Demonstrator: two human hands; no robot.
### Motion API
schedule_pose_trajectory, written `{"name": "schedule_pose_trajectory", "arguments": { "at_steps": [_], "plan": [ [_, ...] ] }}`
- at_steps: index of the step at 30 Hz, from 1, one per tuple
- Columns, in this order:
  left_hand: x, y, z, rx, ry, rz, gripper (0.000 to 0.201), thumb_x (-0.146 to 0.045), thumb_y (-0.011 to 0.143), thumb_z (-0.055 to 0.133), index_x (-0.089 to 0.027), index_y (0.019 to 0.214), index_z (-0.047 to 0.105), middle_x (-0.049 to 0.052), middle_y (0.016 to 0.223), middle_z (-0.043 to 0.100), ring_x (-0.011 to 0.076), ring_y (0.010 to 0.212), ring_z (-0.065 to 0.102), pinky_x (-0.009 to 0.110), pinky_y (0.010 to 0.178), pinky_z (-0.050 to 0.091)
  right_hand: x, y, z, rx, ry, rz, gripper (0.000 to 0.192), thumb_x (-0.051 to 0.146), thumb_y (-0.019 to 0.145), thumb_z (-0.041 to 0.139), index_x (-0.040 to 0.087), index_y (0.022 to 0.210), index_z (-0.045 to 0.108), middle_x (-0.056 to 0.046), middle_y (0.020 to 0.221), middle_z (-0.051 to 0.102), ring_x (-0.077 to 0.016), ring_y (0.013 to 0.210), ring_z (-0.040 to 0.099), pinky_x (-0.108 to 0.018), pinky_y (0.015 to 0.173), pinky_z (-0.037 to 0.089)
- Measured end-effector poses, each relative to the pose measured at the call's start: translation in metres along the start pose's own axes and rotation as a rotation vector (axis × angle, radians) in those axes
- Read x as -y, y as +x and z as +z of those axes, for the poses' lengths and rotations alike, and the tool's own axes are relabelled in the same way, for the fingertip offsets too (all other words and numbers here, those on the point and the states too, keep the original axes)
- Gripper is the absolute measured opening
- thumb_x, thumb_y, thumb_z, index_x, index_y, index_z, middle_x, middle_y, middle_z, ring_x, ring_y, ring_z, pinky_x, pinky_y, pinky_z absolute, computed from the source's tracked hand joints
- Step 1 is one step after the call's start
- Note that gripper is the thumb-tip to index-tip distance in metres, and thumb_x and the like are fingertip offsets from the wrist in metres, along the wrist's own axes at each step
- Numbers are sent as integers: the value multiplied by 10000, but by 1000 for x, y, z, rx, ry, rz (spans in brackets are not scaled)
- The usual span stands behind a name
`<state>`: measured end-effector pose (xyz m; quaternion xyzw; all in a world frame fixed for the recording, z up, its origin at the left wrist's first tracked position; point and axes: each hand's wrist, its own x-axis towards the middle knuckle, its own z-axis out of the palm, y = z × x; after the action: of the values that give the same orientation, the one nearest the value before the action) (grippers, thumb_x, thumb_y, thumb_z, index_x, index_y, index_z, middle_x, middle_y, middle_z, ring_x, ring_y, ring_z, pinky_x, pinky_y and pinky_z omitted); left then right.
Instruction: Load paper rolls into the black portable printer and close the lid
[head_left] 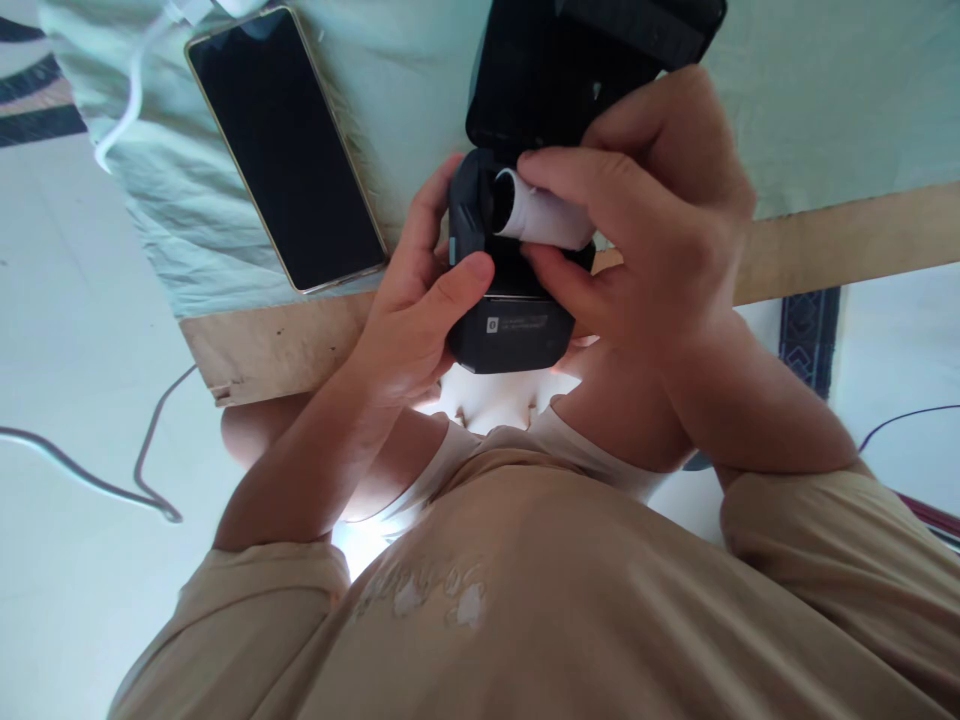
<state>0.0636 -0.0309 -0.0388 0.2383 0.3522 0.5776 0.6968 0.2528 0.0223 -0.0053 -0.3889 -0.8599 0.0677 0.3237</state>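
Paper, a small white roll (544,215) pinched by the right hand (652,220) in the open black box-shaped printer (510,310) that the left hand (420,300) grips above the desk (825,240), could jam if seated crooked.

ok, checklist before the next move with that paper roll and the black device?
1. Lid of black device open: ok.
2. Left hand gripping the device body: ok.
3. Right hand pinching white roll at the open bay: ok.
4. Roll fully seated: cannot tell, fingers cover it.
5. Loose paper end direction: cannot tell.
6. Phone apart from both hands, on the cloth: ok.
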Motion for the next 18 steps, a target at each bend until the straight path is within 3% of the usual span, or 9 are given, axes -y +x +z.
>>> {"name": "schedule_pose_trajectory", "arguments": {
  "at_steps": [5,10,14,18],
  "plan": [
    [4,4,-7,-27,91,18,568,-454,891,968,-325,1392,734,3,1288,824,260,1199,789,293,817,685,-14,-3,11,-83,-66,-137,221,208,1011,637,284,1201,720,24,1005,784,-151,915,738,-328,797,559],
    [7,8,-14,-10,70,63,585,-503,859,981,-319,1356,736,4,1208,814,279,1165,782,329,803,643,-17,0,15,-264,86,-278,134,186,1023,600,234,1034,725,24,944,763,-127,881,691,-302,805,550],
    [6,10,-11,-3,43,71,488,-503,830,994,-314,1226,780,-20,1097,824,234,1017,775,308,775,650,-9,-5,13,-193,182,-292,139,169,1015,636,227,1084,743,26,1005,786,-111,927,675,-289,861,565],
    [7,10,-12,75,31,130,461,-378,810,1021,-353,1217,807,-38,1103,823,192,1002,785,296,876,677,-5,-11,13,-105,191,-338,172,387,1096,623,270,1145,739,31,1010,785,-142,1021,728,-327,873,599]
  ]
}}
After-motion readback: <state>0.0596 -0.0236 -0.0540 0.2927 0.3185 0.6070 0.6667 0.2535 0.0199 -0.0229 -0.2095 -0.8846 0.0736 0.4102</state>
